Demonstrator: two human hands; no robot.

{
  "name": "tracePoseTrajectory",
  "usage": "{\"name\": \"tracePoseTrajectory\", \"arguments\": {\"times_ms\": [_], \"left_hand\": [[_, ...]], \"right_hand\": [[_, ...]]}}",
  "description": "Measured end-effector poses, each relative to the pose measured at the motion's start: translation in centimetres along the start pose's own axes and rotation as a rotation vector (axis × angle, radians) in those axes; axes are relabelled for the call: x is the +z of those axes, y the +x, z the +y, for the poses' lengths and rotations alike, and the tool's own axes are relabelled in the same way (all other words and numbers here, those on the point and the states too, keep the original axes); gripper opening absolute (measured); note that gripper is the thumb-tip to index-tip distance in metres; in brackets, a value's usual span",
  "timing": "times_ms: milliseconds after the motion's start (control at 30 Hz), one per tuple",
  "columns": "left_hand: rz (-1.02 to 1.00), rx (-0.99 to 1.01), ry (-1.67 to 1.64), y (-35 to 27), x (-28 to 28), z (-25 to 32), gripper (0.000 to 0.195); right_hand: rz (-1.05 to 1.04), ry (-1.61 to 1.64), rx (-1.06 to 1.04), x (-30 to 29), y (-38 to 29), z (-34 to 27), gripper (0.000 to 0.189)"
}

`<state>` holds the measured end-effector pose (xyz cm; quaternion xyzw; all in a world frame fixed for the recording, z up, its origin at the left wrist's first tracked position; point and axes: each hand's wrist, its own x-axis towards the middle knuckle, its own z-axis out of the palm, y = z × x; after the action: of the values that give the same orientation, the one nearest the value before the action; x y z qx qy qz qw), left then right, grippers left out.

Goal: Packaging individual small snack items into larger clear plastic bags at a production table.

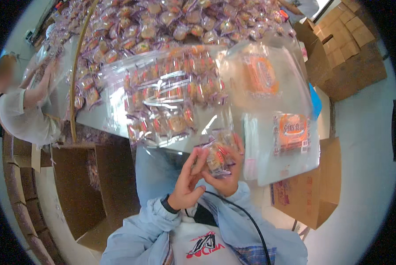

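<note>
My right hand is closed around a few small wrapped pastries in clear and purple film, close to the table's front edge. Beside it, my left hand has its fingers bent against the left side of these pastries; whether it grips one I cannot tell. Just beyond my hands lies a large clear plastic bag with rows of wrapped pastries in it. To the right are flat clear bags with an orange print, and a stack of such printed bags nearer to me.
A heap of wrapped pastries covers the far table, bounded at left by a wooden strip. Another person works at the left. Open cardboard boxes stand at lower left and lower right; more cartons are at upper right.
</note>
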<state>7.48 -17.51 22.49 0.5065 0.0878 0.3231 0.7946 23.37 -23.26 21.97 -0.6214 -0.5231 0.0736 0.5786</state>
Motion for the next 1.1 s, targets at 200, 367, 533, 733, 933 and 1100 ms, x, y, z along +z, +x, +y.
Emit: {"name": "tracePoseTrajectory", "arguments": {"times_ms": [200, 367, 533, 733, 933, 1100], "left_hand": [[0.165, 0.023, -0.033, -0.3, 0.3, -1.0, 0.092], [0.332, -0.055, -0.116, -0.5, -0.2, -2.7, 0.083], [0.386, 0.079, -0.262, 0.7, -0.4, -3.7, 0.071], [0.688, -0.375, -0.258, 2.4, -1.7, -0.8, 0.065], [0.515, -0.393, -0.237, 5.8, -3.2, 1.2, 0.064], [0.342, -0.354, -0.235, 7.0, -3.9, 1.4, 0.046]], "right_hand": [[0.045, 0.031, 0.131, 1.1, -1.7, 0.5, 0.075], [0.101, -0.067, 0.174, 2.6, -1.5, 0.3, 0.073], [0.189, -0.015, 0.184, 3.1, -1.2, 1.2, 0.066], [-0.009, -0.162, -0.105, -1.5, -2.3, 1.2, 0.065], [-0.237, 0.066, 0.033, -2.4, -2.5, 2.1, 0.059], [-0.157, 0.139, 0.096, -0.1, -1.0, 2.7, 0.059]]}}
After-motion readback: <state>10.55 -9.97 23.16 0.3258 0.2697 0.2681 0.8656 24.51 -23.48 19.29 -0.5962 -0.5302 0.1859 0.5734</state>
